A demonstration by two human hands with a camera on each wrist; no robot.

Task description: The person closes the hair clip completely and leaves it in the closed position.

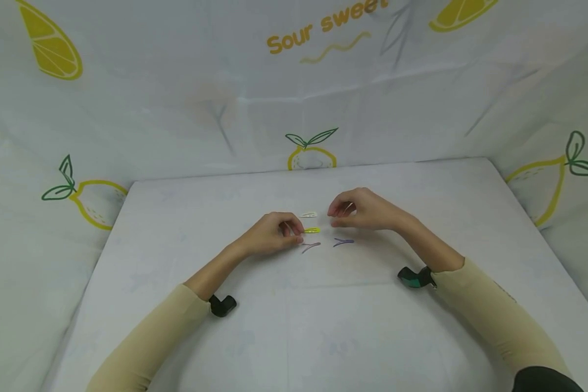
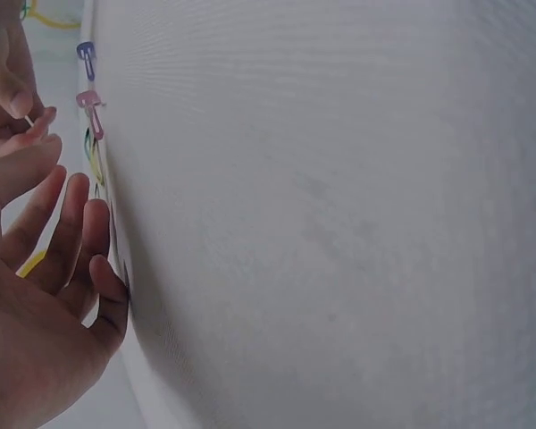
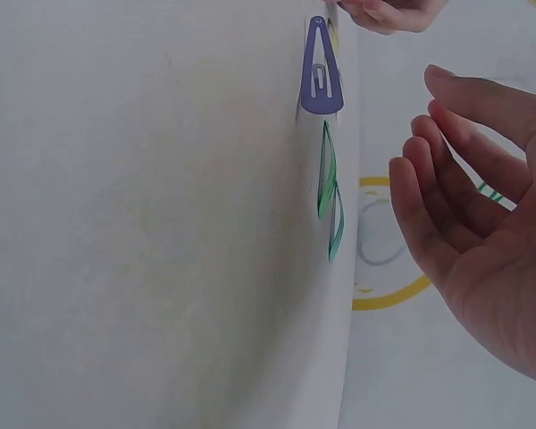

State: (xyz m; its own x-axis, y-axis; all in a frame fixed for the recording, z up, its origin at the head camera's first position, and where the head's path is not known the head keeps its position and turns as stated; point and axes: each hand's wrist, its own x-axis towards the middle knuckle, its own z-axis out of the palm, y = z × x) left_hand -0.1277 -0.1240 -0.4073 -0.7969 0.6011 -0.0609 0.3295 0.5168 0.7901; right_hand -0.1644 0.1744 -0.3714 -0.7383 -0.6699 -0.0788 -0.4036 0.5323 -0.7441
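My left hand [image 1: 274, 234] is beside the yellow hair clip [image 1: 312, 230], its fingers loosely bent and the thumb apart from them. A pink hair clip [image 1: 311, 247] lies just in front, and a silver-white clip [image 1: 308, 214] lies behind the yellow one. Raised above the table to the right, my right hand [image 1: 365, 209] has loosely curved fingers, with nothing seen between thumb and fingers in the right wrist view. Below it is a purple-blue hair clip [image 3: 322, 89]. Two thin green clips [image 3: 327, 179] show beyond the purple one; the head view does not show them.
A white cloth covers the table [image 1: 284, 332]. White curtains with printed lemons [image 1: 312, 158] hang behind and at both sides. Dark wrist devices [image 1: 414, 277] stick out beside the beige sleeves [image 1: 500, 316].
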